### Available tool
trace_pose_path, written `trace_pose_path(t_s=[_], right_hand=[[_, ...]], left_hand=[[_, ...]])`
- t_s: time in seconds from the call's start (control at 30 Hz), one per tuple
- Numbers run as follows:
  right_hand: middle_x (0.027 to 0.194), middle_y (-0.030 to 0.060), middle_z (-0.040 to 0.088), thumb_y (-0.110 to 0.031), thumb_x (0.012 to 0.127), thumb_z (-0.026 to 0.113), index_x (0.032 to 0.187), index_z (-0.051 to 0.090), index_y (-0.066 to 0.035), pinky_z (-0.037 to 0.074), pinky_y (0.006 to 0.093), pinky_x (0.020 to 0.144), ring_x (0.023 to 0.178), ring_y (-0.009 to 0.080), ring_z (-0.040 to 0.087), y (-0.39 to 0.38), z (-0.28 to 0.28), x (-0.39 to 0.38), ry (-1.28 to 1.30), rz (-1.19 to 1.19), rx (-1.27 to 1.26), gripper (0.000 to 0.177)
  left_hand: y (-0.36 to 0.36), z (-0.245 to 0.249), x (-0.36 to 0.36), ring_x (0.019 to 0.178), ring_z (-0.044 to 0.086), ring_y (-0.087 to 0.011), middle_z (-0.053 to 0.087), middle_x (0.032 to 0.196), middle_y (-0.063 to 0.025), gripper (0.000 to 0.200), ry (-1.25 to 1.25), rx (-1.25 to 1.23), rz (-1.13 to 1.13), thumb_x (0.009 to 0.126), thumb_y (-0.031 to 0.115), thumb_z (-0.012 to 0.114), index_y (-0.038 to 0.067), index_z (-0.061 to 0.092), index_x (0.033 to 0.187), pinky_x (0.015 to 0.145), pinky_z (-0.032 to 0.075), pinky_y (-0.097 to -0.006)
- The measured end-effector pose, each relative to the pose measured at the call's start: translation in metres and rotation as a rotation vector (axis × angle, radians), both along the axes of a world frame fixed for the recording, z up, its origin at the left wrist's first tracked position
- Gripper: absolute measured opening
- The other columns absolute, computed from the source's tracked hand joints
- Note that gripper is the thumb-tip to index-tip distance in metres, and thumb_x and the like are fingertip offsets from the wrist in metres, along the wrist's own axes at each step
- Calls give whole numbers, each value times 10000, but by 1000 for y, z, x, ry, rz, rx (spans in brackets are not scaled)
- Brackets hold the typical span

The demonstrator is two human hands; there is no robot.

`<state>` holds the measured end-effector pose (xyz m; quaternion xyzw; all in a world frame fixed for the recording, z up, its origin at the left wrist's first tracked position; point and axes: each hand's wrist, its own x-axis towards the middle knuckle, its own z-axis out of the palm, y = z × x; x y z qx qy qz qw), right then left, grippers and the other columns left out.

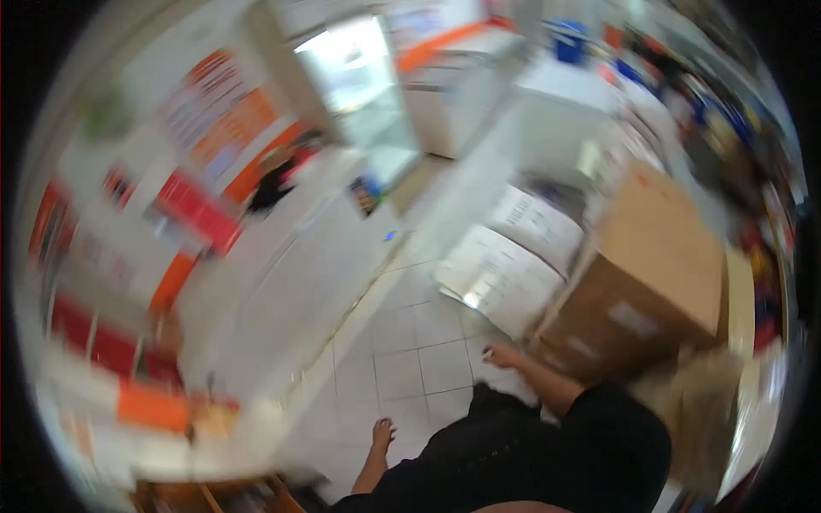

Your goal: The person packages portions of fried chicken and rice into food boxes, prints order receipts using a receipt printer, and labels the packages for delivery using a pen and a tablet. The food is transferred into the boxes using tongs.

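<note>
My left hand [384,433] hangs low over the tiled floor [419,342], its fingers curled; they are small and blurred, and no object shows in them. On the other side of my dark shirt, my right hand [499,356] is held out near the lower edge of a large brown cardboard box [633,256]. Its fingers look partly bent, and whether they hold anything is too blurred to tell. Beyond that hand lie white printed sacks [496,274], apart from it.
A long white counter or chest [299,265] runs along the left. Farther back stand a lit glass-door cabinet [363,94] and a white cabinet [556,111] with a blue container [567,41] on top. Mixed goods crowd the right side.
</note>
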<state>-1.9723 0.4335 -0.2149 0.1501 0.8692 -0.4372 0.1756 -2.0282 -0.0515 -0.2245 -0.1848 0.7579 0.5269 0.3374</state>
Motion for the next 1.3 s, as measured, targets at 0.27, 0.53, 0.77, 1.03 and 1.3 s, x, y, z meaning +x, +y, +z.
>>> trace_pose_path(t_s=[0.27,0.53,0.77,1.03,1.3], right_hand=[[898,173,635,-225,879,623,1005,621,-42,482,401,764,849,302,606,150,239,-4,723,-933,354,222],[1084,104,616,-133,818,700,1088,611,-30,549,352,726,1082,219,560,83,469,93,1119,-1613,727,302],[1344,219,443,-481,739,748,1265,529,-213,386,483,1006,1315,367,350,92,506,324,5,-1939,1766,629],[1554,183,-51,-618,668,741,1444,217,-406,318,662,1014,1366,550,110,112,534,378,169,-2512,1633,959],[1097,136,655,-378,815,590,1070,678,-111,495,481,844,1023,296,635,129,509,423,-405,-1869,1202,380]], left_hand=[[157,11,-307,1043,560,-279,573,1133,-83,397,12,-15,-349,929,368,484,129,478,1246,811,447,-486],[244,-53,-521,1054,560,-279,561,1165,-93,440,-152,4,-895,924,380,494,126,450,1280,809,446,-490],[245,-30,-585,1064,559,-280,556,1183,-101,467,-168,-53,-991,922,385,505,128,435,1305,794,450,-490],[280,2,-477,842,613,-249,591,1061,-58,357,111,-11,-1090,904,294,567,142,478,1215,601,474,-416],[170,-34,-350,863,603,-233,585,1087,-41,367,-22,-77,-995,891,285,560,160,478,1226,628,467,-414]])
